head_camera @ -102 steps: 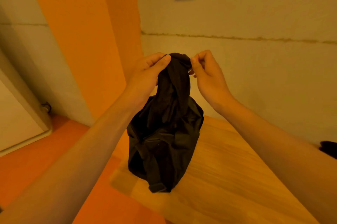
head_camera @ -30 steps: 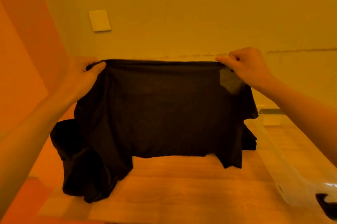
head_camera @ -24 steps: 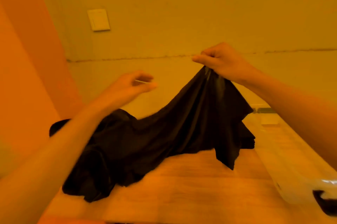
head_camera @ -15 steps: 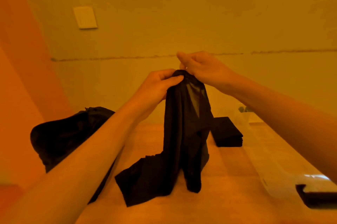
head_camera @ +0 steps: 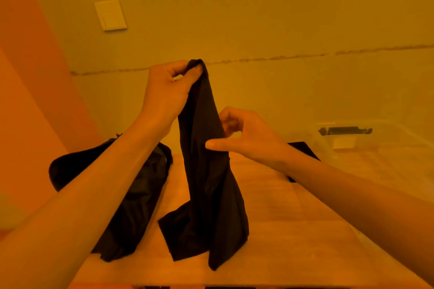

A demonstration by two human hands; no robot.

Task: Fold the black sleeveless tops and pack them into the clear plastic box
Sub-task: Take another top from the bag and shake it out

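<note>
A black sleeveless top point(head_camera: 209, 183) hangs doubled lengthwise above the wooden table point(head_camera: 281, 230), its lower end resting on the wood. My left hand point(head_camera: 168, 91) pinches its top edge, held high. My right hand point(head_camera: 244, 136) is lower, at the right side of the hanging cloth, thumb across the fabric and fingers curled behind it. A loose heap of black tops point(head_camera: 131, 194) lies at the left, partly behind my left forearm. A folded black top point(head_camera: 303, 149) peeks out behind my right wrist. The clear plastic box point(head_camera: 375, 154) stands at the right.
The box has a black latch point(head_camera: 345, 130) on its far wall. A wall with a white switch plate point(head_camera: 110, 15) rises right behind the table. An orange surface point(head_camera: 28, 100) borders the left side. The table's front edge runs along the bottom of the view.
From spread wide between both hands, the top was brought together into a narrow hanging strip. My right hand has since left the top edge and slid down its right side.
</note>
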